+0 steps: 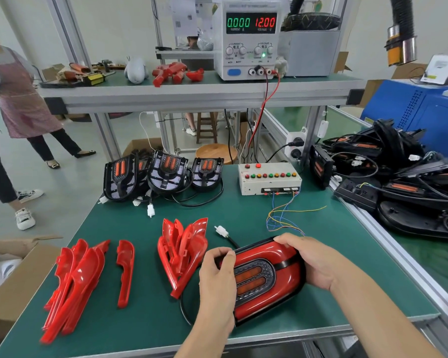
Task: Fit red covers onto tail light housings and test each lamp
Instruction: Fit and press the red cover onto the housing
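A tail light with red covers on it lies on the green mat near the front edge. My left hand grips its left edge and my right hand grips its right end. Its black cable ends in a white connector lying loose on the mat. Loose red covers lie in a pile just left of the lamp and in another pile further left. A white test box with coloured buttons stands behind, its thin wires trailing toward the lamp. Three uncovered black housings stand at the back.
A power supply on the upper shelf reads 0.000 A and 12.00 V. A heap of black housings and cables fills the right bench. A cardboard box sits at the left edge. A person stands at the left.
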`<state>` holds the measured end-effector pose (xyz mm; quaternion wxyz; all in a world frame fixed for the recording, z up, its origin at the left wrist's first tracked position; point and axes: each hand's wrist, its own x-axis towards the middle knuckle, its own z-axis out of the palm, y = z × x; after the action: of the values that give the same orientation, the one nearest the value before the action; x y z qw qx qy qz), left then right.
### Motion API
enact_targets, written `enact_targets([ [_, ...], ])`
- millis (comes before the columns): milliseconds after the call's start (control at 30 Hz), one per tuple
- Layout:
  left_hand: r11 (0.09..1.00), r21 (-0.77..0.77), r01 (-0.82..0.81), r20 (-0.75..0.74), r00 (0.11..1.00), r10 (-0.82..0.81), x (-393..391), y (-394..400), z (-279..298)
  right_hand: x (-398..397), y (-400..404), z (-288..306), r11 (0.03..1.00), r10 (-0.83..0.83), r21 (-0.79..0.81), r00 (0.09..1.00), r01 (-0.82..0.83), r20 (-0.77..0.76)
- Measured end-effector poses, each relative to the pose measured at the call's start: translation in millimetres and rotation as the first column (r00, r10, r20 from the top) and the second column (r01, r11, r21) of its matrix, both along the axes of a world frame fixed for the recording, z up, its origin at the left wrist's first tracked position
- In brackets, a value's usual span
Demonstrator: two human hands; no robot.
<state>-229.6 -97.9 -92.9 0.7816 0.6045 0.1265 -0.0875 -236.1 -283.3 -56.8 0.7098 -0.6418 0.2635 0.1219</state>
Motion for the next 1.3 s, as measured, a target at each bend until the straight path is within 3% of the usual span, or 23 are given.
enact_targets([
  [267,0.999,0.040,-0.017,0.043,0.999,0.015,2.8,0.9,-4.0,0.8,-4.9,-5.5,1.000,-0.015,0.027,1.000,0.015,0.002],
  [433,0.998,0.049,-0.034,0.061,0.998,0.031,4.2,-0.2,-7.7,-1.7,-5.5,-9.6,0.999,0.015,0.044,0.996,-0.019,0.089],
  [900,0.998,0.049,-0.036,0.089,0.996,0.032,7.2,1.1,-16.1,-4.1,1.4,-23.9,0.996,-0.003,-0.086,0.978,0.022,0.209],
  [1133,0.999,-0.009,0.034,0.024,0.999,-0.034,9.2,6.5,-17.3,-18.7,-9.9,-35.9,0.990,-0.026,0.142,0.968,-0.011,0.251],
  [1300,0.992,-0.073,0.103,0.064,0.993,-0.098,7.0,10.5,-19.1,-18.9,-3.3,-43.0,0.970,-0.090,0.239,0.974,0.039,0.208],
])
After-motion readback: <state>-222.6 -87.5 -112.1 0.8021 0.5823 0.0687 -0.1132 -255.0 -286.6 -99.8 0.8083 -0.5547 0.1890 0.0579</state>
